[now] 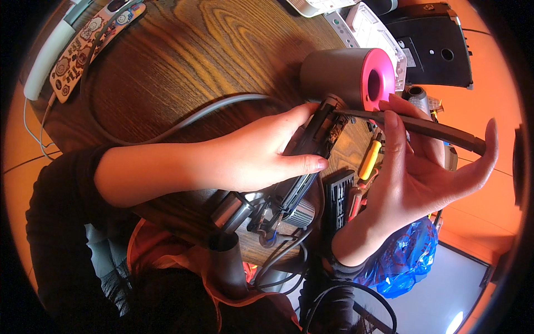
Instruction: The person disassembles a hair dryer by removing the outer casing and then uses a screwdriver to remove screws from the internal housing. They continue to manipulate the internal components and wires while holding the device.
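My left hand (272, 147) grips a long black housing (307, 147) from a dismantled device, thumb along its near side. Wiring or small parts show in its open side. From the right, my right hand (409, 161) holds dark tweezers (431, 129) between thumb and fingers, their tip at the upper end of the housing. Whether the tip touches it I cannot tell. Just beyond stands a grey cylinder (334, 75) with a pink ring face (381, 75), like a hair dryer head. Below the housing lie a perforated metal cylinder (302, 214) and a shiny metal part (232, 211).
A grey cable (206, 108) curves over the wooden table (222, 50). Right of the housing lie a yellow-handled screwdriver (370, 159) and a black slotted case (338, 192). A blue plastic bag (409, 259) sits at lower right, a sticker-covered case (83, 55) at far left, a black panel (431, 50) at far right.
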`<state>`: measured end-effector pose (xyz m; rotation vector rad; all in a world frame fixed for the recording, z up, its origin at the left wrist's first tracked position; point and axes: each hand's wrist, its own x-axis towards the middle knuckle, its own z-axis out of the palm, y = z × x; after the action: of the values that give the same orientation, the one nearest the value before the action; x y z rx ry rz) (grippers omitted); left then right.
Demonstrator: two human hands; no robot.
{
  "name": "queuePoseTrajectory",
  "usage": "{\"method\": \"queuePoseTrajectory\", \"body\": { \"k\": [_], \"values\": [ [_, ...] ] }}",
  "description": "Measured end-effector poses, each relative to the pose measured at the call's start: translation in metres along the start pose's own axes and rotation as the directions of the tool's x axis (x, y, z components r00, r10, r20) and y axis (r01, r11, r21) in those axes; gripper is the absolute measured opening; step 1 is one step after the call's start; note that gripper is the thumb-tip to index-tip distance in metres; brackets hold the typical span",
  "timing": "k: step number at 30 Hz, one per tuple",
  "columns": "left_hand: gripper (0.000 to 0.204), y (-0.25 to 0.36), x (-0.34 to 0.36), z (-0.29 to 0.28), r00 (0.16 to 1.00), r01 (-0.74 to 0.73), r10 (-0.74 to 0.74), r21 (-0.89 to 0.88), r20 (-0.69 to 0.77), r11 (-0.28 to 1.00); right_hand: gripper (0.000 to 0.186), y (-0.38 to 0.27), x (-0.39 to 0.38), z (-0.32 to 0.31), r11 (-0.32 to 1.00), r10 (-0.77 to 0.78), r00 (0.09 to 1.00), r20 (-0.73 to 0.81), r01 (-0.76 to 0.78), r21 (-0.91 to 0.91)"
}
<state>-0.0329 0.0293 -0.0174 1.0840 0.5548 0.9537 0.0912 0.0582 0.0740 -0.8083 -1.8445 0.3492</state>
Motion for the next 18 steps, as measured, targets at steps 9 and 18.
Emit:
{"method": "queuePoseTrajectory", "body": {
  "k": [9,18],
  "values": [
    [0.068,-0.0029,0.001,0.0002,0.998,-0.059,0.059,0.021,-0.002,0.998,0.08,0.0031,-0.0027,0.0027,1.0,-0.006,1.0,0.002,0.006,0.008],
    [0.063,0.0035,-0.0016,0.0014,0.998,0.063,-0.063,-0.087,0.002,0.994,0.08,0.0029,-0.0018,-0.0009,1.0,-0.01,1.0,-0.001,0.01,0.023]
  ]
}}
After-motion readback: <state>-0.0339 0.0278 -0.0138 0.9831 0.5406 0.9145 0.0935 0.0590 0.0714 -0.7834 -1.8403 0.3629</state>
